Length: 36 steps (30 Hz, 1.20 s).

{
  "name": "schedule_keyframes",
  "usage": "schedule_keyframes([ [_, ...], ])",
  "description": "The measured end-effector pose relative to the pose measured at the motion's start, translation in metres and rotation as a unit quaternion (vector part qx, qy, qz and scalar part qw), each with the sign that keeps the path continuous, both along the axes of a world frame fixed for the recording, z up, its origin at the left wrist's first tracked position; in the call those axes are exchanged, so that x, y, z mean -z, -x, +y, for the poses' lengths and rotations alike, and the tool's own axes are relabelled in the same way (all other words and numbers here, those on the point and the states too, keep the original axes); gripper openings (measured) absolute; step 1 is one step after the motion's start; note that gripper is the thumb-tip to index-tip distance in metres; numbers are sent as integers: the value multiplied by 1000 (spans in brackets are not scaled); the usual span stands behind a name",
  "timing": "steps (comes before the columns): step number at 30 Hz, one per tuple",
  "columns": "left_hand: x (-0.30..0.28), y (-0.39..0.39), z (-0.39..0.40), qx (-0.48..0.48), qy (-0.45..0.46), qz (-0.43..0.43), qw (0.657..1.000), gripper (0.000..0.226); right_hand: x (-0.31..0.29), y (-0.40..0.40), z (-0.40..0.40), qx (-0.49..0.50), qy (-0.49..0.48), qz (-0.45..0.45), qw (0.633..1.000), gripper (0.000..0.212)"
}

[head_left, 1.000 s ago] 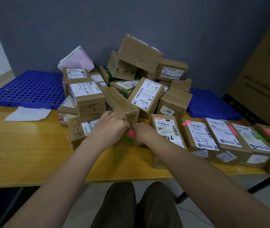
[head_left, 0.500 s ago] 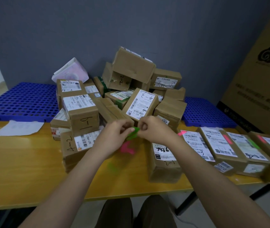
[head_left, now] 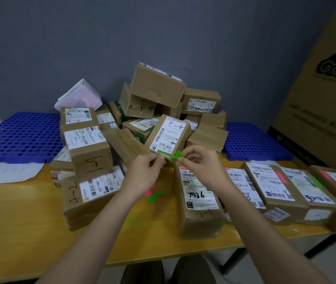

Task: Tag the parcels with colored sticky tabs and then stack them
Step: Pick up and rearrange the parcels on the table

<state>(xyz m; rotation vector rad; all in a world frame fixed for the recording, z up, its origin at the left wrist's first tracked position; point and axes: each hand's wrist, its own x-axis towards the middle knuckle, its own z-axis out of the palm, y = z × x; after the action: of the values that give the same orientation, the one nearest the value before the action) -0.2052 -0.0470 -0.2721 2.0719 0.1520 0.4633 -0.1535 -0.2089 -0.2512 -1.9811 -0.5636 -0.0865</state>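
Both hands raised: left hand and right hand grip pinched on green tab between fingertips.

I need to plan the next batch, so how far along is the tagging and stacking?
Done: three parcels in the right-hand row show tabs, pink, green and pink. In hand: both hands, left and right, pinch a green tab. Left: the 7936 parcel shows no tab, the pile is untagged, and nothing is neatly stacked.
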Motion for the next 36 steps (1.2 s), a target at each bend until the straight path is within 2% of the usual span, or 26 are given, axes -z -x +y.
schedule_keyframes([
  [2, -8, 0, -4, 38, 179, 47, 982, 26, 1, 0, 1, -5, -31, -32, 999, 5],
  [3, -11, -1, -6, 56, 237, 65, 968, 23, 2, 0, 1, -5, -40, -57, 998, 4],
  [6, -13, -4, -8, 87, 319, 59, 942, 13, 4, 1, 3, -5, -45, -118, 992, 4],
  [8, -14, -4, -9, 77, 341, 35, 936, 10, 7, 0, 4, -13, -47, -120, 992, 5],
  [14, -17, -3, -6, 30, 338, 9, 940, 8, 13, -6, 5, -12, -95, -44, 994, 16],
  [19, -15, -2, 2, 5, 210, 17, 977, 6, 11, -7, 5, -8, -111, -16, 994, 8],
  [22, -11, -1, 5, 13, 146, 57, 988, 11, 13, -9, 3, -1, -78, -16, 997, 9],
  [24, -12, 0, 1, 26, 192, 82, 978, 18, 15, -8, 1, 6, -33, -49, 998, 10],
  [26, -15, 0, -5, 47, 269, 116, 955, 26, 15, -4, 0, 2, -3, -122, 993, 10],
  [29, -17, -1, -10, 85, 360, 146, 918, 19, 16, -1, 1, -15, 9, -218, 976, 10],
  [33, -18, -5, -11, 115, 495, 134, 851, 11, 19, -3, -1, -17, 33, -262, 964, 13],
  [34, -19, -6, -12, 115, 508, 127, 844, 9, 19, -3, -2, -21, 42, -274, 960, 16],
  [36, -20, -8, -13, 94, 491, 108, 860, 6, 20, -3, -4, -26, 65, -311, 948, 24],
])
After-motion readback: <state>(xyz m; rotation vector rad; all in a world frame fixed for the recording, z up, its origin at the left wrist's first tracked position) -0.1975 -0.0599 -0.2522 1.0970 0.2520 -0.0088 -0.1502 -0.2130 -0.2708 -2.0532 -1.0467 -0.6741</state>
